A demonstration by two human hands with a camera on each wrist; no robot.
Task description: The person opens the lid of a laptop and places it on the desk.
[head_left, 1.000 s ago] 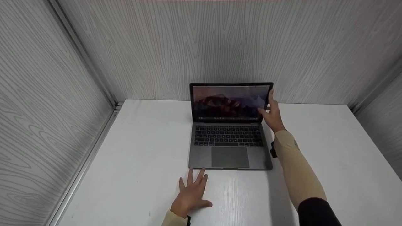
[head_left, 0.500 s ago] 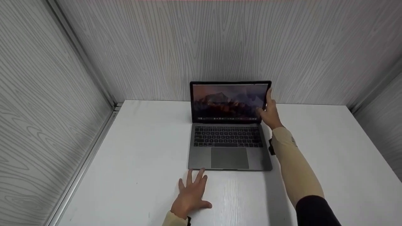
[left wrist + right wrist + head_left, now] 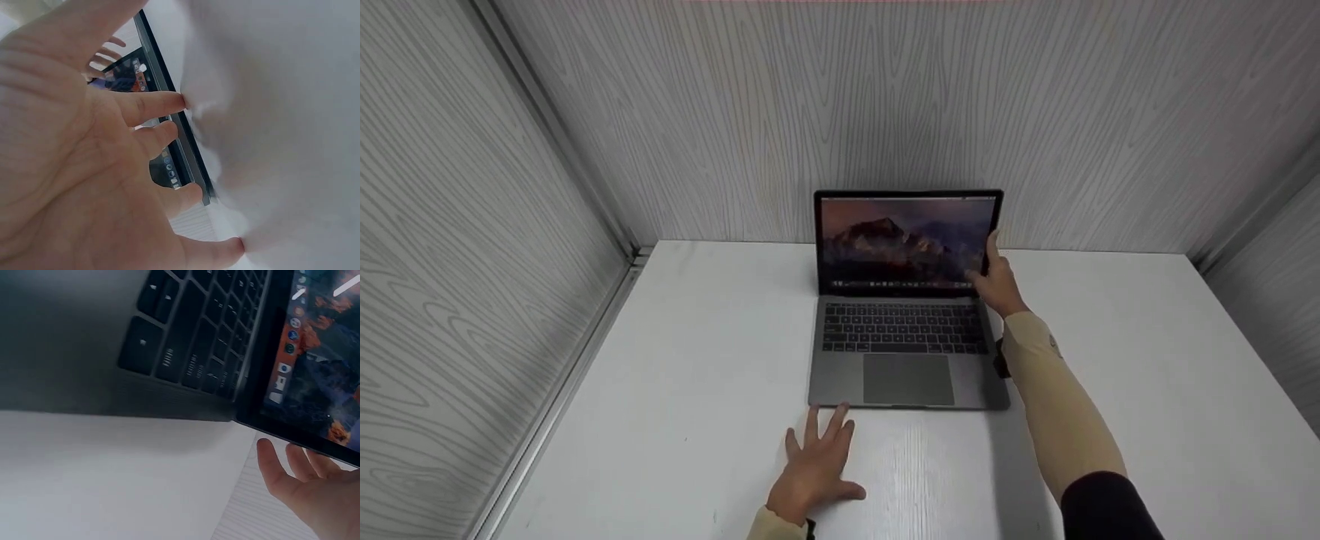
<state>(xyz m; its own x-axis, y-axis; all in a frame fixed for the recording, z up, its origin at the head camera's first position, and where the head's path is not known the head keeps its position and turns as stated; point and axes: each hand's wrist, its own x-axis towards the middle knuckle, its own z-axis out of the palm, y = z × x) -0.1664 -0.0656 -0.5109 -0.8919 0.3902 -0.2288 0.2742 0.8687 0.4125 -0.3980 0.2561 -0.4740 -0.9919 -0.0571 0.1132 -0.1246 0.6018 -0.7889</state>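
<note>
A grey laptop (image 3: 911,379) lies open on the white table, its lit screen (image 3: 904,240) tilted back and showing a mountain picture. At the screen's right edge, my right hand (image 3: 997,283) holds the lid, thumb on the front side and fingers at the edge. The right wrist view shows those fingers (image 3: 273,467) reaching behind the lid; the thumb is out of that view. My left hand (image 3: 814,472) rests spread on the table, palm down, its longest fingertips at the laptop's front edge. In the left wrist view the fingers (image 3: 152,107) partly hide the laptop.
The white table (image 3: 697,360) runs back to a grey wood-grain wall (image 3: 735,120) close behind the screen. More panels stand at the left (image 3: 457,262) and right. A metal rail (image 3: 577,360) lines the table's left side.
The screen has tilted a little further back and looks brighter. My right hand has slid down along its right edge and slightly left. My left hand has stayed in place.
</note>
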